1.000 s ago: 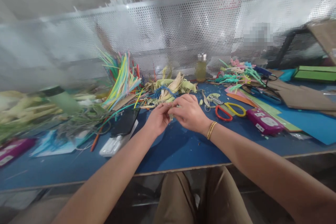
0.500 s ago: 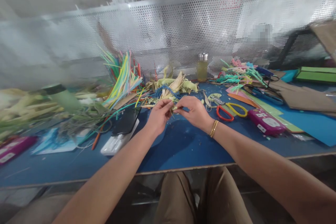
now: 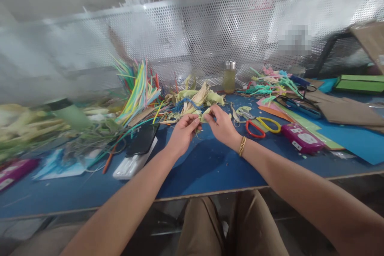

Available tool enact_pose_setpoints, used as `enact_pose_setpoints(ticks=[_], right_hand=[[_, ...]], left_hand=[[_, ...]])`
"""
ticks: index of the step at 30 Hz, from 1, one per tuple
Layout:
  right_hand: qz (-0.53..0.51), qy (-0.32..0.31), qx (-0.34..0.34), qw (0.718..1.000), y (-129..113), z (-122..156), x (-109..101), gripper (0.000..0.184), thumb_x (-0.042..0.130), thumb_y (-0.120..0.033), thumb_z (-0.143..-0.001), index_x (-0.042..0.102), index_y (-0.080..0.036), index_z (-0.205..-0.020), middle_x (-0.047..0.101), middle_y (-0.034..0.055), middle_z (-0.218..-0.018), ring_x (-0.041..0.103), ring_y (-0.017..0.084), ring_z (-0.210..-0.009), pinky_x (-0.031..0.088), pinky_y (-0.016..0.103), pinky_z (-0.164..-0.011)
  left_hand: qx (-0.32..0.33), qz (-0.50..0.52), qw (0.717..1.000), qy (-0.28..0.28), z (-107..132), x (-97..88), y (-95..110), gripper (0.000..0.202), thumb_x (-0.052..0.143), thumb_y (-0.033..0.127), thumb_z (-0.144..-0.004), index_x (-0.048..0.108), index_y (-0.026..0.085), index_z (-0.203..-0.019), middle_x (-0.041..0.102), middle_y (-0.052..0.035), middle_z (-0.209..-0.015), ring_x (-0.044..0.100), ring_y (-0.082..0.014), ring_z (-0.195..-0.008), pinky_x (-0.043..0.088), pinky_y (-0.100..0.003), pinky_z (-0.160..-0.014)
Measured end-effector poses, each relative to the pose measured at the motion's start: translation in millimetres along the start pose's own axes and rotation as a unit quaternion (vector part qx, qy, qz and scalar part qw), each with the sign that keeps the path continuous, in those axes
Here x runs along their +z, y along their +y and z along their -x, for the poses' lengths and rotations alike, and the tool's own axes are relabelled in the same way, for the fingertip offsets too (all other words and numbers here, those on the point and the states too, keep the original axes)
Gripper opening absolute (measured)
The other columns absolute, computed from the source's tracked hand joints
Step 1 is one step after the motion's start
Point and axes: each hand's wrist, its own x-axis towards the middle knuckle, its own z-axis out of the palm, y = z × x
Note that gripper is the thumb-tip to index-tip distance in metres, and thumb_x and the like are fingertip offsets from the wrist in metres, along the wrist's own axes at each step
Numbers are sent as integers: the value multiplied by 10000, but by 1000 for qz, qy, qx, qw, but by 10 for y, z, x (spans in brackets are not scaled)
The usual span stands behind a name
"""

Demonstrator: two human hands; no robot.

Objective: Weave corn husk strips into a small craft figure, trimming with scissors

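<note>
My left hand (image 3: 183, 133) and my right hand (image 3: 222, 125) meet over the blue table (image 3: 204, 168), both pinched on a small pale green strip of husk (image 3: 204, 115) held between them. A gold bangle (image 3: 241, 146) circles my right wrist. Just behind the hands lies a heap of dried corn husks (image 3: 195, 100) with a blue cord in it.
Red and yellow scissors (image 3: 261, 125) lie right of my hands, then a purple case (image 3: 301, 137). A black phone (image 3: 142, 139) on a white block sits at the left, beside coloured strips (image 3: 138, 88). A small bottle (image 3: 229, 76) stands before the perforated metal screen (image 3: 210, 36).
My hands have lifted slightly and drawn a little apart, and the husk strip now shows between the fingertips.
</note>
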Motion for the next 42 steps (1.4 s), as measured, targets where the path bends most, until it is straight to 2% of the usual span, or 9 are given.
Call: enact_pose_setpoints(ticks=[4,9,14,19,22,26,30,35,42], right_hand=[[-7,3,-5,1000,-20,-2,6,180,494,-260,-932,387,-235,-789,512,-7,-707,462,152,-638,334,292,-610],[-17,-20,-6,1000,-39,1,-2,205,529,-273,-918,384,-233,-778,512,-13,-703,467,146,-639,353,288,-612],[-57,-45,-7,997,-48,5,-1,166,577,-288,-899,475,-215,-791,579,4,-748,532,149,-688,419,290,-650],[-91,-25,15,995,-41,24,14,76,638,-230,-852,580,-197,-887,655,24,-836,595,152,-748,479,295,-707],[-31,-19,-16,999,-57,36,-4,14,621,-210,-868,624,-198,-861,658,30,-809,592,164,-755,473,307,-721],[103,-51,-122,986,-136,41,-50,126,562,-184,-908,681,-197,-869,666,70,-854,578,208,-841,431,363,-797],[173,-51,-155,971,-205,39,-82,190,542,-266,-955,709,-223,-875,689,81,-946,561,243,-932,379,413,-849],[136,-44,-167,976,-189,10,-117,149,560,-246,-952,686,-237,-872,711,47,-1107,569,242,-1081,335,432,-952],[101,-47,-103,988,-143,22,-115,71,565,-222,-925,629,-218,-896,713,63,-1094,605,248,-1057,359,435,-959]], left_hand=[[20,-43,999,-19,15,4,-8,324,831,339,-694,623,191,-893,589,31,-727,537,-102,-673,410,-227,-633],[44,-72,996,2,11,5,-15,313,837,328,-685,618,189,-861,582,31,-736,519,-105,-681,418,-241,-665],[46,-47,997,32,-23,-41,-31,280,815,344,-711,608,192,-822,551,37,-672,486,-96,-625,382,-228,-606],[35,16,998,52,-26,-23,-8,293,823,335,-690,583,188,-771,486,52,-631,431,-80,-571,355,-222,-569],[30,30,997,66,-22,0,9,289,819,321,-687,571,188,-751,466,58,-603,417,-77,-554,339,-218,-550],[40,21,995,94,-27,-1,9,292,826,298,-664,569,187,-746,482,61,-595,426,-73,-535,311,-216,-514],[66,-18,991,115,-32,-28,-1,300,842,261,-633,588,186,-774,534,64,-607,427,-63,-508,317,-216,-506],[56,-47,995,71,-27,-46,26,268,837,253,-639,642,174,-805,577,44,-612,462,-68,-501,342,-212,-502],[8,-40,999,22,-2,-55,79,238,839,256,-642,719,166,-827,625,8,-663,521,-88,-566,425,-223,-572]])
